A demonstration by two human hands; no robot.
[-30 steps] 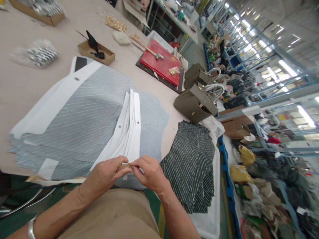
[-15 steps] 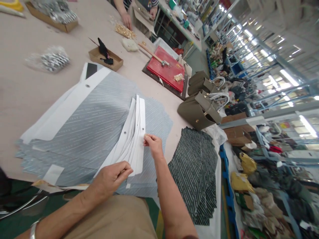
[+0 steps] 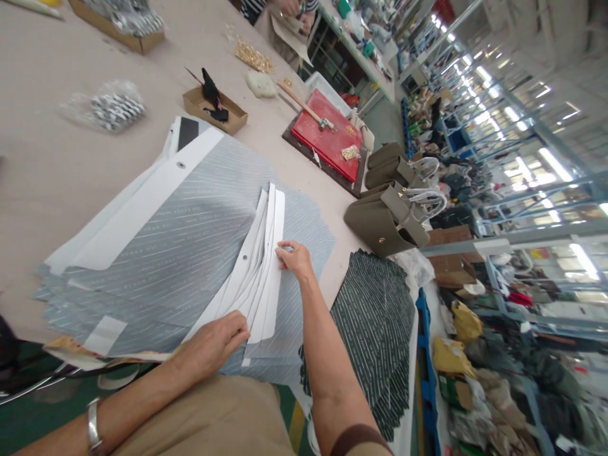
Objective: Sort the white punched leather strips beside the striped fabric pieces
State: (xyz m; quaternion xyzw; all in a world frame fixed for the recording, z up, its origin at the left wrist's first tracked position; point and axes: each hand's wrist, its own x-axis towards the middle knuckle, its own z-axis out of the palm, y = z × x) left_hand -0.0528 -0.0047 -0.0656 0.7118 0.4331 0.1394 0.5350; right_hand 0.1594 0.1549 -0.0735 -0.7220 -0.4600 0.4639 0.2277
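Observation:
A fan of white strips [image 3: 259, 266] with round holes lies on a stack of grey striped sheets [image 3: 180, 234] at the table's near edge. My right hand [image 3: 294, 258] reaches forward with its fingertips pinched on the right edge of the top strip, near its hole. My left hand [image 3: 211, 345] rests at the near end of the fan, fingers curled down and pressing the strip ends against the grey sheets.
Dark striped pieces [image 3: 375, 329] lie to the right. Olive handbags [image 3: 387, 218], a red board [image 3: 327, 133] with a hammer, a small cardboard box [image 3: 216, 111] and a bag of metal parts [image 3: 111, 107] sit beyond. Another person works at the far end [image 3: 285, 9].
My hands were together at the near end of the strips. My right hand has since moved forward up the top strip's edge, while the left stayed at the near end.

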